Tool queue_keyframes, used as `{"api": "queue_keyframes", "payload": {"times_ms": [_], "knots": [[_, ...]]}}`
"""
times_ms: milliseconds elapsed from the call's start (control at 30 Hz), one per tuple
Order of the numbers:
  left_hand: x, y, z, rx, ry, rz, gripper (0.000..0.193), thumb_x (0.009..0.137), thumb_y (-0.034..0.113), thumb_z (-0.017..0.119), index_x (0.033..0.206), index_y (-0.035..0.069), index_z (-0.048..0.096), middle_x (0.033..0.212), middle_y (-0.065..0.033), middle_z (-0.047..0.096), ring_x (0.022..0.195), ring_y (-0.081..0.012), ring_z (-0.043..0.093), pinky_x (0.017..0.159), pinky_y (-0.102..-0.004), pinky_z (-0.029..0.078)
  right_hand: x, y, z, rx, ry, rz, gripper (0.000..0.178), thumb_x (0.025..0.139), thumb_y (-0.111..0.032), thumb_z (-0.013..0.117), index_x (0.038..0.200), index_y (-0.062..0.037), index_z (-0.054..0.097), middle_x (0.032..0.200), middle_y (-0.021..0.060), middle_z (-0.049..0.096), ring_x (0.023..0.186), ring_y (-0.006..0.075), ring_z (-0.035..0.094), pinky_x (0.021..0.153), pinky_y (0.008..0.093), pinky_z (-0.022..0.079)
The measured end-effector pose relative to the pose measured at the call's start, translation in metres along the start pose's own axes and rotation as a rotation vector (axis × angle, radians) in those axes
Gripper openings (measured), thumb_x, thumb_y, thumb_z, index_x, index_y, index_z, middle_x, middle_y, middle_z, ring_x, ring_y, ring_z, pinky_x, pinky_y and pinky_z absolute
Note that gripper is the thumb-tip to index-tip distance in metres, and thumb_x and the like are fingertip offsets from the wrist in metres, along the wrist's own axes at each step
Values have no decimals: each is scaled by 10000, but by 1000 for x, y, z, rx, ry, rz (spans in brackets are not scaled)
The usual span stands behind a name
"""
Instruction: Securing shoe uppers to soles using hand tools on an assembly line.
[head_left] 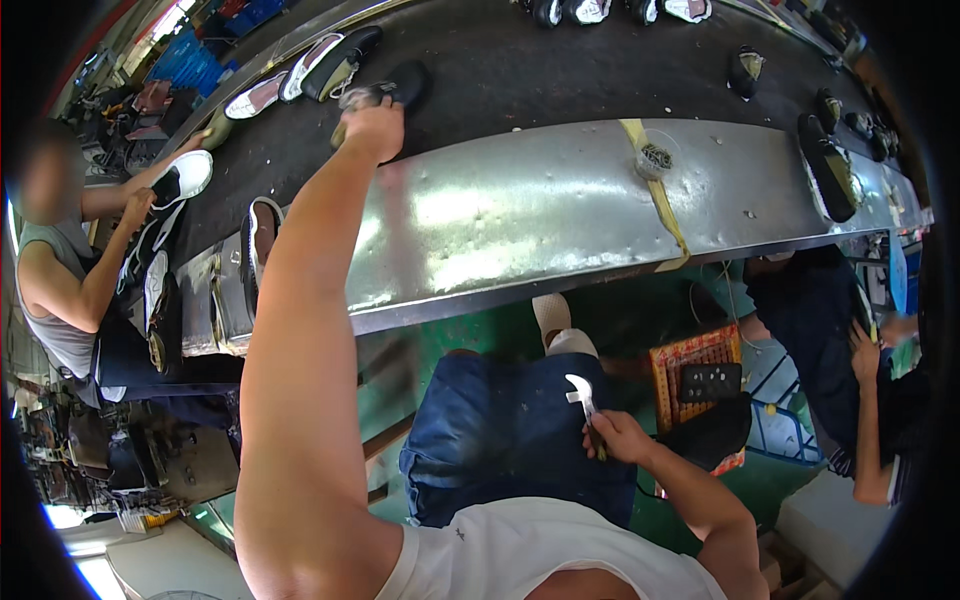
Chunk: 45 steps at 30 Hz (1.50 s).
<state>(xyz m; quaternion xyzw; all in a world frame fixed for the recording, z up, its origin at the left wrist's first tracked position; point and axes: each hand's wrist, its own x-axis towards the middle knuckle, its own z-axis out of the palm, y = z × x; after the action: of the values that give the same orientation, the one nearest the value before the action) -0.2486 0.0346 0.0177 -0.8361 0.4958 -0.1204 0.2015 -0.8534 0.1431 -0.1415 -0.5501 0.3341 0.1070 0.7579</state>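
A white shirt (pixel 545 530) of smooth cloth, marked on the chest with a small dark emblem (pixel 460 534) too tiny to read, lay nearest, and past it were creased dark-blue shorts (pixel 500 425). Above them the right hand (pixel 622 438) had its fingers wrapped around the handle of a claw hammer (pixel 580 392), its curved head of bright metal. Farther on, the bench (pixel 490 220) was faced with dented, shiny sheet metal, crossed by a yellowish strip (pixel 665 210); beside the strip sat a heap of thin metal nails (pixel 656 157). Beyond that metal, the left hand (pixel 375 128) reached over a matte dark surface (pixel 540 75), its fingers against a blurred, round-toed dark shoe (pixel 408 82); whether they were clenched on it could not be told. Just past it, a black shoe (pixel 335 68) with a pale lace lay tilted.
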Motion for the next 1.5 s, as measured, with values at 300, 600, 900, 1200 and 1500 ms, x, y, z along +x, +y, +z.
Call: {"api": "queue_keyframes", "payload": {"times_ms": [300,600,900,1200,1500], "knots": [[-140,-254,82,-582,-475,-662,469,856,319,729,1248,72,657,1173,-112,703,1154,-287,634,1032,-458,466,11,3,-3,36,-62,-21,441,1097,-336,381,1009,32,608,829,122,690,691,192,693,654,330,551],[-300,-121,10,-2019,13,-211,634,945,413,707,1437,53,534,1252,-64,655,1110,-179,626,966,-329,506,-7,27,18,31,68,-27,423,1082,-349,433,1001,28,608,807,114,675,670,190,680,636,335,546],[-445,180,30,-2211,-145,-312,665,956,157,696,1549,124,397,1121,-22,619,993,-99,557,924,-268,466,-54,-55,53,-245,16,-115,248,962,-201,639,1143,-32,634,822,40,644,699,119,628,642,294,509],[-433,186,46,-2320,-399,-28,568,1076,275,510,1571,145,265,1278,-54,588,1185,-145,532,1091,-320,380,-33,-69,92,-385,-74,-214,240,966,-182,620,1137,-14,637,875,76,671,790,127,630,733,304,507],[-424,189,66,-2162,-278,-83,462,1024,163,596,1468,104,480,1211,-38,616,1085,-114,558,984,-278,446,9,-62,76,-727,7,-306,228,992,-206,594,1064,9,570,907,189,680,781,364,674,722,434,526]]}}
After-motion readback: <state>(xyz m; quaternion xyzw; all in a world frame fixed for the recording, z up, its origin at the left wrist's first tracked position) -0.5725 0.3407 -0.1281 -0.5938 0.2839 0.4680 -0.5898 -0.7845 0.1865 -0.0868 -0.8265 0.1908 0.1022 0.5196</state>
